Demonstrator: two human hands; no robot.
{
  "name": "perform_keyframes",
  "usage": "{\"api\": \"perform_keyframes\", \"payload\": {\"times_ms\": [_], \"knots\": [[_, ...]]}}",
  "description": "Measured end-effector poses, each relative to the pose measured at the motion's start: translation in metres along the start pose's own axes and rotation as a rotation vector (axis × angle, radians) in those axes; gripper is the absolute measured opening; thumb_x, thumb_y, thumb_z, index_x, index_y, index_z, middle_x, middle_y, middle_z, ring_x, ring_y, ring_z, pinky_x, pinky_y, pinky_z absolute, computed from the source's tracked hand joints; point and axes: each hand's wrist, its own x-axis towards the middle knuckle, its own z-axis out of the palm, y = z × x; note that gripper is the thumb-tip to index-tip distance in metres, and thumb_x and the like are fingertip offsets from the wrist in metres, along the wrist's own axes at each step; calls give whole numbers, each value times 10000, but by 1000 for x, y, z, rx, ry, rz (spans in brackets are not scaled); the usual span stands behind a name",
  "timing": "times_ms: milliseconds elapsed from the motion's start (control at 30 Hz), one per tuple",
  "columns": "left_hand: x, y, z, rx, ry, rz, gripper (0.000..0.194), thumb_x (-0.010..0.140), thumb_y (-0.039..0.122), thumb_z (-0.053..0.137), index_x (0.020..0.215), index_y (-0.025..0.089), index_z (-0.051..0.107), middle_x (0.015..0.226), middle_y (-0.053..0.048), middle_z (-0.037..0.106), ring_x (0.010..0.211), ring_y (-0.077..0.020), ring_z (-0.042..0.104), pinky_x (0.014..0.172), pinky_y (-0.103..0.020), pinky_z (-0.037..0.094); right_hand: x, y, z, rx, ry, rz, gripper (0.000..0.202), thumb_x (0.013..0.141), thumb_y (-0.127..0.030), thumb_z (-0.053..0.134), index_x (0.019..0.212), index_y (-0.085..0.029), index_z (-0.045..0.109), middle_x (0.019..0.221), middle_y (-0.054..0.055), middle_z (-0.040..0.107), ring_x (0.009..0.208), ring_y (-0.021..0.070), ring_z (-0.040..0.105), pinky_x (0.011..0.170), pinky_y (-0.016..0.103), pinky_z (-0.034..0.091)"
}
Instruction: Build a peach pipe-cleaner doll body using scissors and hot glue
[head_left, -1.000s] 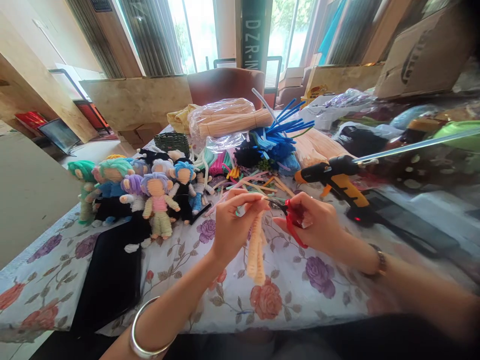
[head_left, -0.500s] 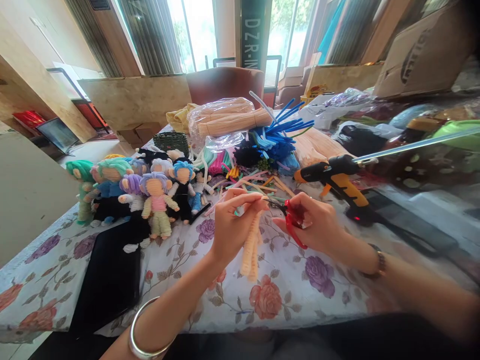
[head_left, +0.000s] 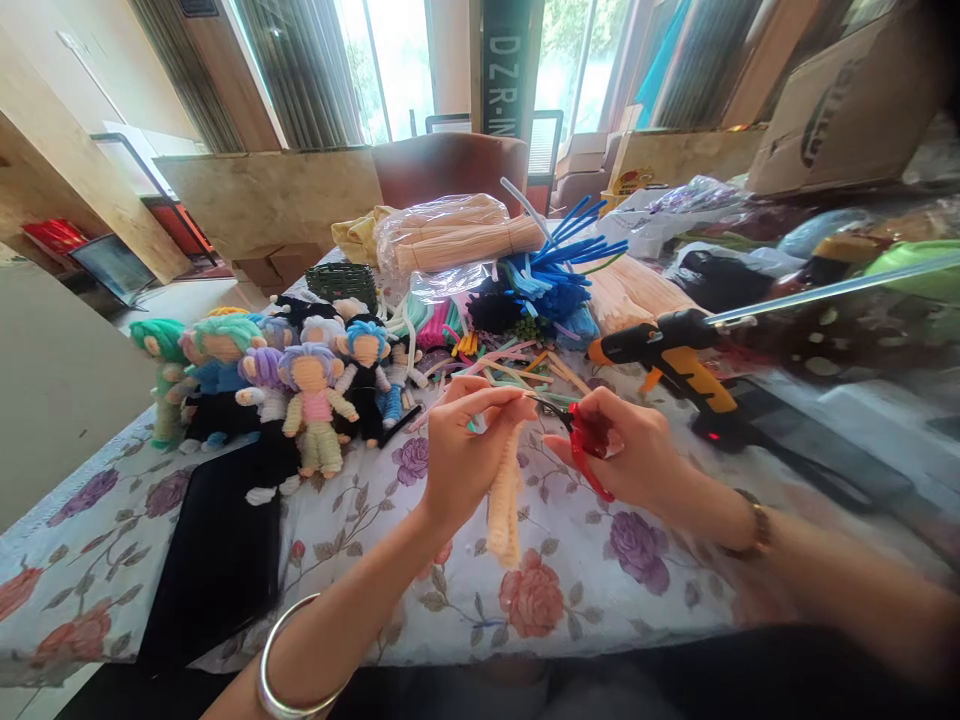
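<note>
My left hand pinches a peach fuzzy piece that looks made of pipe cleaners; its coiled lower part hangs down below my fingers. In my right hand are red-handled scissors, with fingers in the loops. Their dark blades point left and meet the piece at my left fingertips. Whether the blades are closed there is too small to make out. Both hands are held above the flowered tablecloth.
Several pipe-cleaner dolls stand on the left, behind a black tablet-like slab. A glue gun lies to the right. Loose pipe cleaners and blue bundles are piled beyond my hands, with wrapped peach bundles farther back.
The hanging part of the peach piece has turned slightly, so its two strands now overlap more. Both hands and the scissors stay almost where they were.
</note>
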Motion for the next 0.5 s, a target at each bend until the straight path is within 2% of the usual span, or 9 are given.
{"api": "perform_keyframes", "payload": {"times_ms": [333,500], "knots": [[1,1,0,50,7,29,65,707,258,720,743,224,761,731,-21,604,755,-128,548,703,-258,438,-2,1,0,-7,-60,27,354,783,-383,619,652,-227,330,477,-78,390,418,61,295,392,185,289],[1,2,-1,58,3,41,44,704,234,721,721,227,761,723,-14,599,724,-118,538,674,-241,442,0,0,-4,-35,-90,13,347,778,-374,615,665,-228,321,491,-72,421,412,60,320,404,192,294]]}}
